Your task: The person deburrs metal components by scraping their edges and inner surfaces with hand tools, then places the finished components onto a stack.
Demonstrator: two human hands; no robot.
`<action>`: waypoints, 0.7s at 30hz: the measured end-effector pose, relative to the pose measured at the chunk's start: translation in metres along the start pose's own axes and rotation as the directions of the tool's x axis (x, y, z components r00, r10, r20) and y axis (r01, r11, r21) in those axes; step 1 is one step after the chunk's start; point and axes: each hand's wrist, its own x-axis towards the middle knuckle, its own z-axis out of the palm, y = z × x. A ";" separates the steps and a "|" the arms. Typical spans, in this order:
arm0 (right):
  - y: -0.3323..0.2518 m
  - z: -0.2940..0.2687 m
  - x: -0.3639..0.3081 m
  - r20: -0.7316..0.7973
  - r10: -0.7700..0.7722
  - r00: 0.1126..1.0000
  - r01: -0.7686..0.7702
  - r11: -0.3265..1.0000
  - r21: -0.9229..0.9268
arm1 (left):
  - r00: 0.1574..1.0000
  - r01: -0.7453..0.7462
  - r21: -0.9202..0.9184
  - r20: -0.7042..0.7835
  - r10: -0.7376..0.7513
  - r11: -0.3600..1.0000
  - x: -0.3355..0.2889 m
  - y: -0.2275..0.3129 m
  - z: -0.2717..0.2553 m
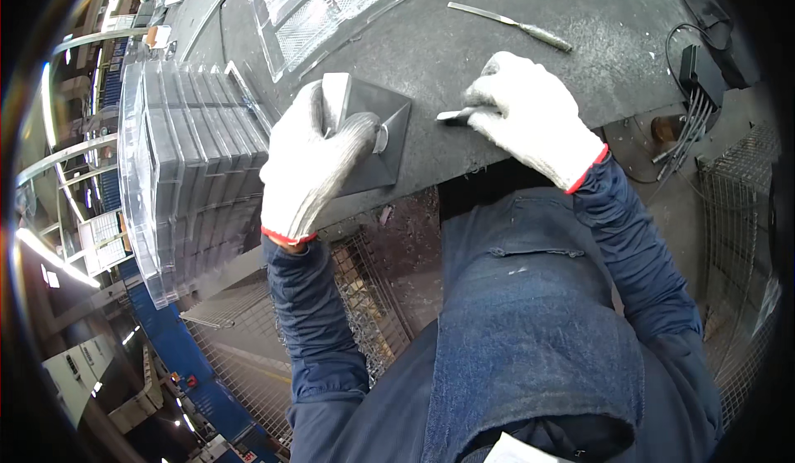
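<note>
Left hand (306, 156): gloved thumb and fingers pinch a grey angular sheet part (394, 138) by its left side. The part is at the near edge of the table (431, 57); whether it rests there or is slightly raised cannot be told. Right hand (530, 111): fingers curled around a small dark-tipped hand tool (454, 118), tip pointing left, apart from the part.

Handling, as judged: light, stiff, smooth-faced and likely to slip under knit gloves; best gripped across opposite side walls, clear of corners.

Pose: both hands backs-up, wrists angled inward, forearms rising from the lower side of the view.

Surroundings: stacked grey trays (195, 148) at left; clear moulded tray (308, 31) and handled flat file (513, 24) farther from the near edge.
</note>
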 end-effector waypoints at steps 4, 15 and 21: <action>0.028 0.026 0.007 -0.370 -0.095 0.924 0.108 0.994 0.014 | 1.000 -0.001 -0.030 -0.002 0.001 1.000 0.008 0.012 0.004; 0.005 0.016 0.014 -0.302 -0.083 0.950 0.089 0.996 0.004 | 0.900 -0.134 -0.657 -0.394 -0.186 0.742 -0.032 -0.037 0.065; -0.048 0.019 -0.004 -0.063 -0.062 0.996 0.077 0.961 0.266 | 0.876 -0.121 -0.604 -0.439 -0.201 0.788 -0.059 -0.075 0.093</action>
